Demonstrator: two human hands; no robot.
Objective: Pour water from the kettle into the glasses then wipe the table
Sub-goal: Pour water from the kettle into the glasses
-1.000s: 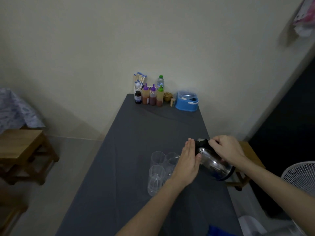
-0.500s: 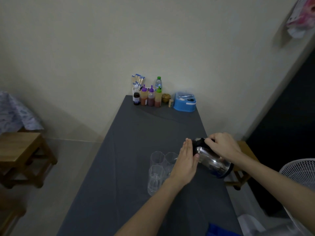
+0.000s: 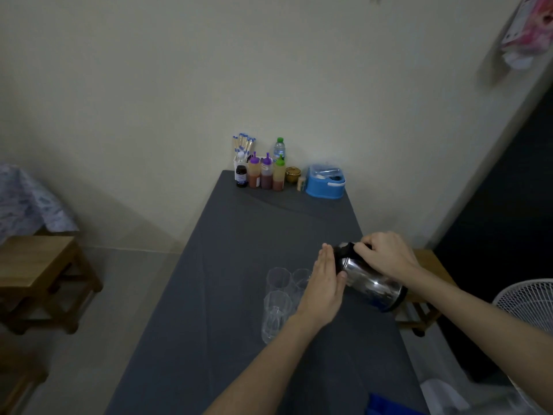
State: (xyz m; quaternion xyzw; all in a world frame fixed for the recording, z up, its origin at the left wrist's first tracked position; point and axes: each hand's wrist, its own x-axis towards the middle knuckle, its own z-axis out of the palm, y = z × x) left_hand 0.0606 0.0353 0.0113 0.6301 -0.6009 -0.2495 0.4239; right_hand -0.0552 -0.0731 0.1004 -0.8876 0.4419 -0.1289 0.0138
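A steel kettle with a black lid is tilted toward the left above the grey table. My right hand grips its handle at the top. My left hand rests flat, fingers straight, against the kettle's lid end. Three clear glasses stand together just left of that hand: a near glass, a far left glass and a far right glass partly hidden by my hand. The spout is hidden behind my left hand.
Sauce bottles, a water bottle, a cup of chopsticks and a blue box line the table's far end. A blue cloth lies at the near edge. Wooden stools stand left; a white fan stands right.
The kettle and both hands have shifted slightly up and away from me above the glasses. The grip and the tilt look the same.
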